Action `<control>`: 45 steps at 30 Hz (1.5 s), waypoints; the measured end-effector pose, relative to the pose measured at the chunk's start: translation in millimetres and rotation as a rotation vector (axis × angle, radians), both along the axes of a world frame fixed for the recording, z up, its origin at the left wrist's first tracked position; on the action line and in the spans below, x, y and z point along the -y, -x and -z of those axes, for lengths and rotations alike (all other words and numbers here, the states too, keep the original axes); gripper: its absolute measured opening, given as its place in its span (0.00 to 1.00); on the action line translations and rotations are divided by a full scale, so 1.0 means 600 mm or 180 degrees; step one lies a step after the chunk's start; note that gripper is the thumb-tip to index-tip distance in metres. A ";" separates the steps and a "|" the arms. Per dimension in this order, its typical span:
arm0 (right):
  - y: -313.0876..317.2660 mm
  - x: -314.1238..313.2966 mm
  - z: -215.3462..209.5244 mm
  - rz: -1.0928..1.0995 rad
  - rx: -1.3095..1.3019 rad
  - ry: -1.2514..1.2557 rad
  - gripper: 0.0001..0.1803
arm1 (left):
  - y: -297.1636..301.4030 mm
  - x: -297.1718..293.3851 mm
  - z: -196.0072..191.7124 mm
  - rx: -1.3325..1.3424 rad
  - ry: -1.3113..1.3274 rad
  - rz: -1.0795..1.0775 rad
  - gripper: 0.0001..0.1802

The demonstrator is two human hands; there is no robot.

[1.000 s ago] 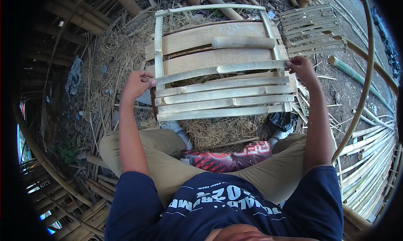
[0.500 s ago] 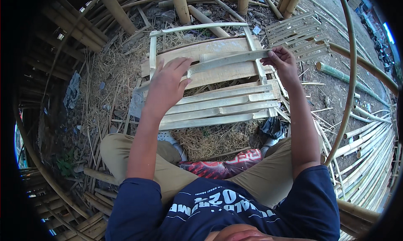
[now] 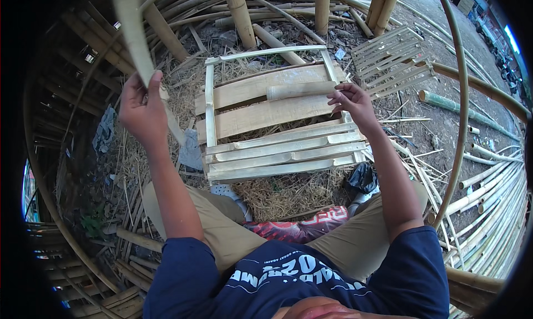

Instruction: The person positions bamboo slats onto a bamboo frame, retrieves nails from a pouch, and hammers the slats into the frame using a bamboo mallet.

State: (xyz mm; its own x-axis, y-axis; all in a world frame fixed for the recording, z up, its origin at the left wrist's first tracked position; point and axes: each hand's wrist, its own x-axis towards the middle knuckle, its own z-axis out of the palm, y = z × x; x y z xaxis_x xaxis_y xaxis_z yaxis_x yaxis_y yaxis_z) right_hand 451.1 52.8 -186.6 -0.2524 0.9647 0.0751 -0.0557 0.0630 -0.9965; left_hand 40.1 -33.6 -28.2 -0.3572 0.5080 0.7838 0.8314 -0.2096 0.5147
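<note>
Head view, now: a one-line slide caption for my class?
The left hand holds a bamboo strip beside a slatted frame; the right hand is near a short bamboo piece.

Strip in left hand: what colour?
The strip is pale tan, blurred; head view shows it best.

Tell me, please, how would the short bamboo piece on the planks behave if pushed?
The short bamboo piece might roll or rock, because its visible side is rounded. It is probably stiff, since it looks straight along the planks.
</note>
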 end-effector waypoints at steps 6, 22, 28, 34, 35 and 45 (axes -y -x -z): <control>0.074 0.046 0.003 -0.0960 0.0003 0.0246 0.33 | 0.074 -0.001 0.049 0.3034 -0.0496 0.1794 0.13; 0.050 0.062 -0.002 -0.0300 -0.0351 0.0851 0.15 | 0.040 -0.004 0.214 0.4068 0.0370 0.1911 0.13; -0.039 0.031 0.028 0.0134 -0.0027 0.0965 0.15 | 0.105 -0.010 0.284 0.4292 0.0783 0.0979 0.14; -0.084 0.019 0.060 0.0763 0.1162 0.0968 0.15 | 0.122 0.006 0.303 0.3716 0.2260 0.0572 0.18; -0.090 0.017 0.062 0.0804 0.1174 0.0986 0.15 | 0.126 0.004 0.306 0.3487 0.2516 0.0371 0.18; -0.115 -0.003 0.131 0.1276 0.1851 0.0832 0.18 | 0.155 -0.012 0.379 0.1810 0.3182 0.0260 0.23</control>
